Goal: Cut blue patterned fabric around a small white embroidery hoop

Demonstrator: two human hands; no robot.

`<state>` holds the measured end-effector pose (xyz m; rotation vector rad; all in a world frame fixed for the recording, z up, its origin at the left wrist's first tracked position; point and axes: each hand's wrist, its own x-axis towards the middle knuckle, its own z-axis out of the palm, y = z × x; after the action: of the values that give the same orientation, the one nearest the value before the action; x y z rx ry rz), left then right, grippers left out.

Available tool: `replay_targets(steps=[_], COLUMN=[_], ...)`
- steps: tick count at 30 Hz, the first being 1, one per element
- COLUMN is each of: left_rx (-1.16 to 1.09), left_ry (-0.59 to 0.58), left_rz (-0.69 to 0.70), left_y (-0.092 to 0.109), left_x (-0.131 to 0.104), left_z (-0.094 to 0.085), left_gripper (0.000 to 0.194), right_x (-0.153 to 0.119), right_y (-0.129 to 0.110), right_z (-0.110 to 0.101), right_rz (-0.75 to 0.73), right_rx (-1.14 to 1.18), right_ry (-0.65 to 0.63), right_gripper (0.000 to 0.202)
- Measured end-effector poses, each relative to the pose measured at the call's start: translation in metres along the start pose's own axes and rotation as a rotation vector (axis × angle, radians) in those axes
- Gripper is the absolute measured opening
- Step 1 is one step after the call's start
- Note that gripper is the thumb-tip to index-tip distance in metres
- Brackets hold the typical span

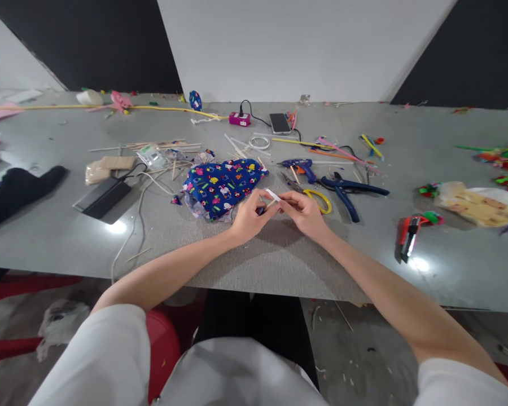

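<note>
Between the fingertips of both hands is a small white strip (272, 195), too small to tell its material. My left hand (250, 219) is closed in a pinch on it, with a dark blue bit partly hidden in the fingers. From the other side, my right hand (305, 215) pinches the strip too. Just beyond my left hand lies a blue patterned cloth (224, 186). Scissors with yellow handles (322, 198) lie open beside my right fingers. Close by are blue-handled pliers (346, 194) and a blue glue gun (300, 165).
A phone (280, 123) and a purple power socket (239, 119) sit toward the wall. A black box-like device (105, 197) with a cable lies left. Farther right are a red utility knife (410, 238) and a printed bag (476, 204). Thin wooden sticks (152, 145) are scattered about.
</note>
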<state>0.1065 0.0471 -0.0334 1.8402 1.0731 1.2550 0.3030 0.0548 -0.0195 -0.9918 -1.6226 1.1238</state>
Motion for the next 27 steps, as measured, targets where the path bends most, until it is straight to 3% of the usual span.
replay_targets(steps=[9, 22, 27], left_rx=[-0.138, -0.042, -0.015], left_ry=[-0.001, -0.031, 0.006], left_rz=[0.056, -0.020, 0.014], left_y=[-0.0033, 0.0006, -0.0004], left_x=[-0.0005, -0.0006, 0.0002], left_z=[0.0020, -0.0014, -0.0007], left_gripper=[0.024, 0.041, 0.037], right_x=[-0.0005, 0.0006, 0.0003], right_y=[-0.0014, -0.0006, -0.0015], right_z=[-0.0001, -0.0001, -0.0001], right_rz=[0.009, 0.000, 0.007], right_rx=[-0.004, 0.000, -0.008], right_ry=[-0.023, -0.025, -0.021], right_gripper=[0.040, 0.038, 0.039])
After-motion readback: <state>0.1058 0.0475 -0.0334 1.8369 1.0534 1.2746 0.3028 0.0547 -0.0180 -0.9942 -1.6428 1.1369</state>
